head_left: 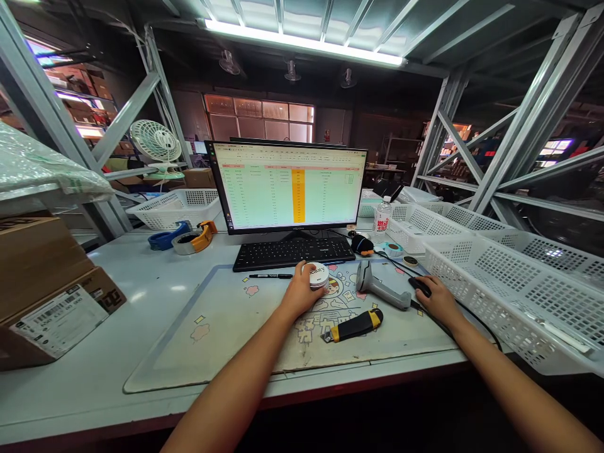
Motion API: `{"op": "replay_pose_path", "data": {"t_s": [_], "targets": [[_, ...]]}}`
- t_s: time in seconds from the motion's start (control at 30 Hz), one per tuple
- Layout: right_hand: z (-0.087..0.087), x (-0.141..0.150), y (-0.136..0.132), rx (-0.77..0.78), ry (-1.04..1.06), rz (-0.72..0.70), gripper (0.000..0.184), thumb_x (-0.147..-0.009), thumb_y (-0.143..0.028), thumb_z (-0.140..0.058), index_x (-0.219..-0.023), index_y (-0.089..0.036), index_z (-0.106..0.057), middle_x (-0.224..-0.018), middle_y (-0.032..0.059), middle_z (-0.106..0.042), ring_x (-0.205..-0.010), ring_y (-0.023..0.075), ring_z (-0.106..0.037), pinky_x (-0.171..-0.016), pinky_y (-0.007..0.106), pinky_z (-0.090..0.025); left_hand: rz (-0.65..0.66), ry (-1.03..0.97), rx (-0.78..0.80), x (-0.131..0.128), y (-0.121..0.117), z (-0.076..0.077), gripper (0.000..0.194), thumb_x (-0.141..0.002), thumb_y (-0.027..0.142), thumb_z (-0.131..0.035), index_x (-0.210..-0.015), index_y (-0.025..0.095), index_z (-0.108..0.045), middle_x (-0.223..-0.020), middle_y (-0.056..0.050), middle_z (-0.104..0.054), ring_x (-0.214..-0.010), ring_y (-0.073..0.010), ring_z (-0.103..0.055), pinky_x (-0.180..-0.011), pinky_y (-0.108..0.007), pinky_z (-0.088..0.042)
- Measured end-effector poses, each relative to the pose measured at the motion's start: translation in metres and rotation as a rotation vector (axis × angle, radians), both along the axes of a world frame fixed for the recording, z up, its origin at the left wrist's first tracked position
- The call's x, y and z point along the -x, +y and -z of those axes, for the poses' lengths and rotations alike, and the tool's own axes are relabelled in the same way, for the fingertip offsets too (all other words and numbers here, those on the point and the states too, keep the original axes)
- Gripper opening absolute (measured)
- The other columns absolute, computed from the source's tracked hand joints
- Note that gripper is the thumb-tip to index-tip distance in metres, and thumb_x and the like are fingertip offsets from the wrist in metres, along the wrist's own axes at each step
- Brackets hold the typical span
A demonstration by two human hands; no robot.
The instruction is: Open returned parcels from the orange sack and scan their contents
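My left hand point(302, 290) is closed round a small white round tin point(319, 275) with "Beauty" on its lid, low over the desk mat point(221, 333). To the right, my right hand point(438, 301) rests over a black computer mouse point(421, 287), fingers curled on it. Between the hands lies a grey barcode scanner point(382, 288). Nearer to me is a black and yellow utility knife point(355, 325) with some blade showing. A black marker pen point(271, 276) lies left of the tin, in front of the keyboard point(292, 251). Behind it stands a monitor point(264, 189) showing a spreadsheet.
White perforated baskets point(500, 296) line the right side. A plastic bottle point(382, 217) and a tape measure point(362, 245) stand near the monitor. Tape dispensers point(192, 239) sit at the back left. Cardboard boxes point(47, 251) take up the left edge; a fan point(155, 141) is behind.
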State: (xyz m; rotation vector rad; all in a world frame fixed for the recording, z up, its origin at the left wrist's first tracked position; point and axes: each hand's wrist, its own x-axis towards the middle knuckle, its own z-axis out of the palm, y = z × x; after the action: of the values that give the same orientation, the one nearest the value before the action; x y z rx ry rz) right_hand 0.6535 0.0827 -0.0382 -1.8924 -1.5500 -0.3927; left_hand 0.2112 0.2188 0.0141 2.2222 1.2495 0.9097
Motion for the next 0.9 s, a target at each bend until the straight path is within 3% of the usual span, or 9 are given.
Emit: {"op": "replay_pose_path", "data": {"t_s": [0.13,0.27,0.53,0.77,0.9], "targets": [[-0.003,0.002,-0.003,0.011,0.003,-0.036,0.043,-0.092,-0.04,-0.053,-0.125,-0.021,-0.073,-0.133,0.0137,-0.067,-0.121,0.0324,-0.066,-0.109,0.049,-0.053,-0.072,0.044,0.031,-0.001,-0.001,-0.001,0.092,-0.073,0.045,-0.092,-0.151,0.024,-0.048,-0.158,-0.018,-0.044,-0.132,-0.0383,-0.062,-0.111,-0.048,-0.051],[0.001,-0.002,-0.005,0.011,-0.002,-0.107,0.043,-0.093,-0.045,-0.054,-0.125,-0.024,-0.073,-0.134,0.0122,-0.068,-0.118,0.0322,-0.067,-0.108,0.05,-0.053,-0.089,0.076,0.046,-0.001,-0.007,-0.006,0.091,-0.074,0.046,-0.091,-0.153,0.024,-0.05,-0.138,-0.017,-0.06,-0.127,-0.0381,-0.064,-0.107,-0.047,-0.053],[0.017,-0.027,0.002,0.013,-0.044,-0.173,0.052,-0.093,-0.056,-0.053,-0.129,-0.023,-0.072,-0.135,0.0133,-0.066,-0.122,0.0373,-0.065,-0.11,0.057,-0.05,-0.058,0.026,0.047,0.0,-0.011,-0.008,0.089,-0.073,0.042,-0.092,-0.151,0.023,-0.054,-0.143,-0.016,-0.058,-0.134,-0.0376,-0.059,-0.114,-0.047,-0.049],[0.011,-0.022,-0.001,0.03,-0.032,-0.144,0.05,-0.091,-0.059,-0.052,-0.126,-0.028,-0.071,-0.135,0.0144,-0.067,-0.124,0.041,-0.065,-0.109,0.06,-0.05,-0.029,0.001,0.042,0.001,-0.009,-0.005,0.09,-0.071,0.041,-0.093,-0.151,0.024,-0.054,-0.141,-0.016,-0.057,-0.131,-0.0382,-0.06,-0.111,-0.049,-0.052],[0.005,-0.021,-0.005,0.036,0.024,-0.151,0.05,-0.087,-0.059,-0.056,-0.128,-0.035,-0.072,-0.132,0.0184,-0.069,-0.123,0.0435,-0.064,-0.106,0.062,-0.048,-0.027,-0.037,0.031,0.001,-0.007,-0.012,0.091,-0.072,0.039,-0.094,-0.152,0.023,-0.053,-0.141,-0.016,-0.058,-0.131,-0.036,-0.061,-0.113,-0.047,-0.051]]}}
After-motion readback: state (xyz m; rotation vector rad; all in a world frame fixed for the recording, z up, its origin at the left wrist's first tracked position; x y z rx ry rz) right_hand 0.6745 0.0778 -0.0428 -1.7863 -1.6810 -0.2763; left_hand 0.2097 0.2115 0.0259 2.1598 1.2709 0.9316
